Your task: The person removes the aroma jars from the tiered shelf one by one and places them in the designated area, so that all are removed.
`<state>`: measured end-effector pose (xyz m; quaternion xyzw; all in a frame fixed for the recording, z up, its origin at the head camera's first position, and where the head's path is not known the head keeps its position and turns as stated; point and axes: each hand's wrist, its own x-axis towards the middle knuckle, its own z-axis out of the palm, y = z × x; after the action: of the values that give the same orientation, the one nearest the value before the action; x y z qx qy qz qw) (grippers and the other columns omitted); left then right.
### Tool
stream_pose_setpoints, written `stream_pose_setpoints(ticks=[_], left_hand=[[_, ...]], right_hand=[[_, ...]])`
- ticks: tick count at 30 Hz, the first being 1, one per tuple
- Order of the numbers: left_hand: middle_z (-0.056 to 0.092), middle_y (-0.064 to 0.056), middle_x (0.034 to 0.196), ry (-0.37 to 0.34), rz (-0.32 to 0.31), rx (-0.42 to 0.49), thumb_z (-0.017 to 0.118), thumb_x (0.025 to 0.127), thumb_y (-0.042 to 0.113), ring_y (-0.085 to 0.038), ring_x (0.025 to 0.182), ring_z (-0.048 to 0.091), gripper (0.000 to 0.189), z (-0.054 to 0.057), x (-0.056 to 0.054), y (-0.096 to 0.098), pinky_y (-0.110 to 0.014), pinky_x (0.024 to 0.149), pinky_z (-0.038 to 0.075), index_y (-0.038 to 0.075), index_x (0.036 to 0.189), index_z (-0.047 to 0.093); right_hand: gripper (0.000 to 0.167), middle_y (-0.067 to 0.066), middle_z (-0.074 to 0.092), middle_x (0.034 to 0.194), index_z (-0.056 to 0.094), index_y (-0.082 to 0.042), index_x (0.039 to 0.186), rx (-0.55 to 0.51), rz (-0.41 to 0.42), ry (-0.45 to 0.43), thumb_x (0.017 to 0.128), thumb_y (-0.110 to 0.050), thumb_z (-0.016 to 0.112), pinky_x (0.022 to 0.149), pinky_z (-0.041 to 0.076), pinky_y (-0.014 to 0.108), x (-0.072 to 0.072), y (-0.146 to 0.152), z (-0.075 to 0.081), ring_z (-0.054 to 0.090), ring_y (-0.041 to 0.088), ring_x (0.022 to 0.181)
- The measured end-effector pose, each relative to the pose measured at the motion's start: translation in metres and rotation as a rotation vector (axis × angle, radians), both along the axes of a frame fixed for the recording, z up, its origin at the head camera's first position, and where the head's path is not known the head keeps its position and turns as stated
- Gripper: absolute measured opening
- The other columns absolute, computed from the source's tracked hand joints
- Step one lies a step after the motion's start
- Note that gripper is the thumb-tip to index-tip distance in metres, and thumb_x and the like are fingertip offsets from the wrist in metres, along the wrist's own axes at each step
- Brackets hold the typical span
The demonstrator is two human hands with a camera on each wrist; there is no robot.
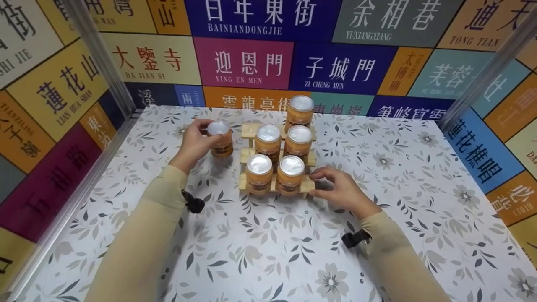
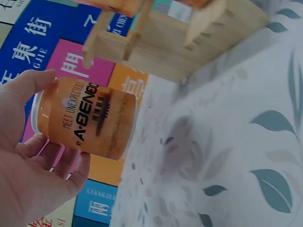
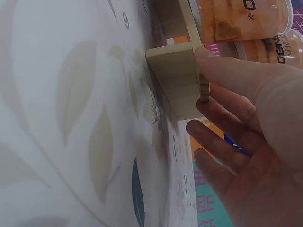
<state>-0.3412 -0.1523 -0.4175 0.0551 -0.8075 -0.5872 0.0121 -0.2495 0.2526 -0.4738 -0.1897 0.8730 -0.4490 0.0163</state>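
Observation:
My left hand [image 1: 195, 142] grips an orange can [image 1: 222, 147] with a silver lid, left of a stepped wooden rack [image 1: 247, 183]. In the left wrist view this can [image 2: 90, 118] is off the table, its shadow apart from it, with thumb and fingers around its lid end. Similar cans stand on the rack: two on the lowest step [image 1: 259, 178], two on the middle step and one on the top right [image 1: 300, 115]. My right hand [image 1: 342, 188] holds the right end of the lowest step; in the right wrist view its thumb and index finger pinch the wooden edge [image 3: 203, 87].
A white tablecloth [image 1: 268, 260] with grey leaves and flowers covers the table. Colourful panels [image 1: 243, 63] with Chinese lettering rise behind and on both sides. Metal corner posts [image 1: 100, 54] stand at the back corners.

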Motion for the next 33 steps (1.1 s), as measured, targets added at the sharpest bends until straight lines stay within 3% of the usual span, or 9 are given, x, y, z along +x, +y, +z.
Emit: stream_pose_setpoints(ticks=[6,13,24,33], left_hand=[[0.051,-0.014,0.145,-0.038,-0.033,-0.047,0.080,0.085,0.019,-0.025,0.130,0.049,0.068,-0.017,-0.001,0.002,-0.038,0.113,0.046,0.007,0.145,0.047],[0.050,-0.012,0.148,-0.064,-0.051,-0.073,0.081,0.085,0.023,-0.025,0.133,0.048,0.072,-0.026,-0.002,0.001,-0.040,0.115,0.044,0.009,0.147,0.047],[0.053,-0.012,0.144,-0.031,-0.057,-0.037,0.082,0.085,0.020,-0.026,0.129,0.049,0.066,-0.035,-0.003,-0.001,-0.042,0.113,0.043,0.010,0.142,0.051],[0.050,-0.009,0.149,-0.067,-0.080,-0.034,0.082,0.086,0.022,-0.024,0.132,0.047,0.072,-0.032,-0.002,-0.002,-0.042,0.116,0.043,0.014,0.148,0.047]], right_hand=[[0.037,0.015,0.067,0.128,0.072,-0.002,0.114,-0.010,-0.008,-0.007,0.081,-0.008,0.087,0.119,0.039,0.055,-0.001,0.002,-0.001,0.059,0.035,0.129],[0.038,0.014,0.067,0.129,0.072,-0.004,0.114,0.010,-0.005,-0.004,0.080,-0.008,0.087,0.119,0.040,0.054,-0.001,0.001,0.000,0.058,0.034,0.130],[0.037,0.015,0.066,0.131,0.073,-0.003,0.115,0.006,-0.010,-0.021,0.081,-0.006,0.086,0.119,0.040,0.052,0.000,0.001,0.000,0.057,0.035,0.131],[0.044,0.019,0.065,0.131,0.070,-0.001,0.121,-0.012,-0.010,-0.058,0.080,-0.006,0.087,0.110,0.049,0.056,-0.001,-0.001,0.003,0.062,0.041,0.125]])
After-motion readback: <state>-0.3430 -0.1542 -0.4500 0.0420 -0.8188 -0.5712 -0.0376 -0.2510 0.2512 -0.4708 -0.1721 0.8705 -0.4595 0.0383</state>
